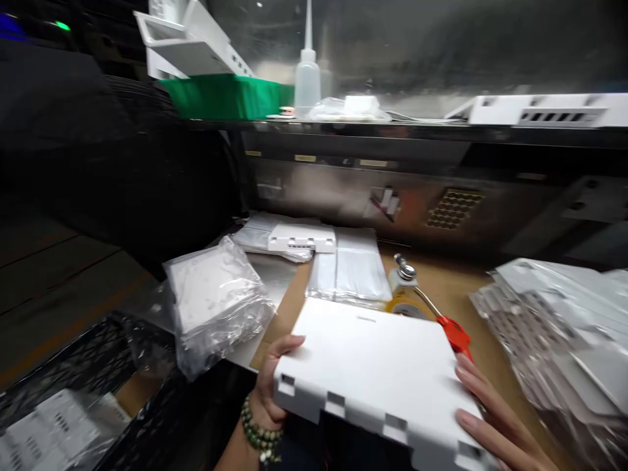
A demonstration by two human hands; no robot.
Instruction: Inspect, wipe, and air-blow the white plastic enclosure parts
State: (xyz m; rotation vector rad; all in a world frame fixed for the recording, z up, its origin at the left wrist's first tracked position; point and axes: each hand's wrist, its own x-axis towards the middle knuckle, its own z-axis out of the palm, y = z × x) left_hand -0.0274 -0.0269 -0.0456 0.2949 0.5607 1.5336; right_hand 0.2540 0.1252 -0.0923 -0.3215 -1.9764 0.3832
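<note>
A white plastic cover (373,366), shaped like a shallow box with square notches along its near edge, is held tilted over the workbench. My left hand (272,379) grips its left end, thumb on top and the other fingers hidden beneath; a beaded bracelet circles that wrist. At the opposite end, my right hand (495,415) rests its fingers on the cover's right edge, its thumb out of sight. Just behind the cover lie a roll of yellow tape (407,307), a pump dispenser bottle (403,278) and a screwdriver with a red handle (454,335). The picture is somewhat blurred.
Bagged white parts (216,294) sit at the left, above a black crate (142,412). Clear plastic bags (350,261) and a small white part (301,237) lie behind. Wrapped covers (554,340) are stacked at right. A shelf holds a green bin (226,97) and squeeze bottle (307,82).
</note>
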